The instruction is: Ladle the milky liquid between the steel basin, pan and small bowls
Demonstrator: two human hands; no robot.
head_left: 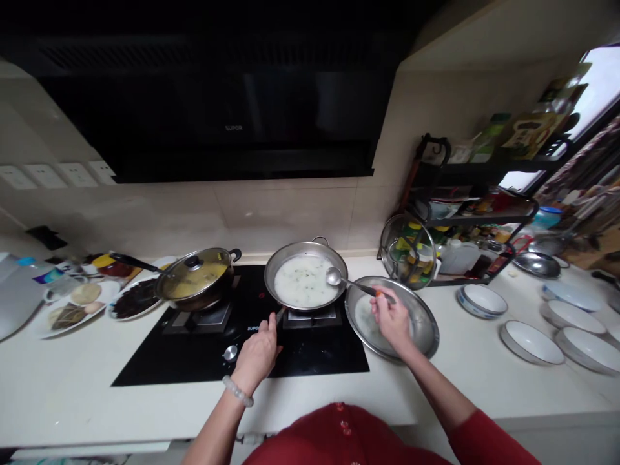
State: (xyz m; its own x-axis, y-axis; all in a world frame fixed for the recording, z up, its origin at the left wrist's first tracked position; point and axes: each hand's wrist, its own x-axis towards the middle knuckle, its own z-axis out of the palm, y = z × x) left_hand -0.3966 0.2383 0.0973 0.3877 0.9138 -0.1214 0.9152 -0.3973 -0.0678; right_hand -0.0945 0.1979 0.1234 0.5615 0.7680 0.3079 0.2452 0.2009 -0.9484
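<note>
My left hand point(259, 352) is closed around the handle of a steel pan point(290, 258) that sits on the right burner and holds a white, soupy liquid. My right hand point(393, 316) grips the orange-tipped handle of a metal ladle point(334, 276), whose bowl rests at the pan's right rim. Below that hand sits a wide steel basin point(426, 323) with a little white liquid in it, on the counter beside the black cooktop point(194, 361).
A glass-lidded pot point(196, 279) occupies the left burner. Plates of food point(72, 307) lie on the left counter. A glass lid point(407, 248) leans against a black rack point(479, 213) on the right. Several white bowls point(530, 339) stand at the far right.
</note>
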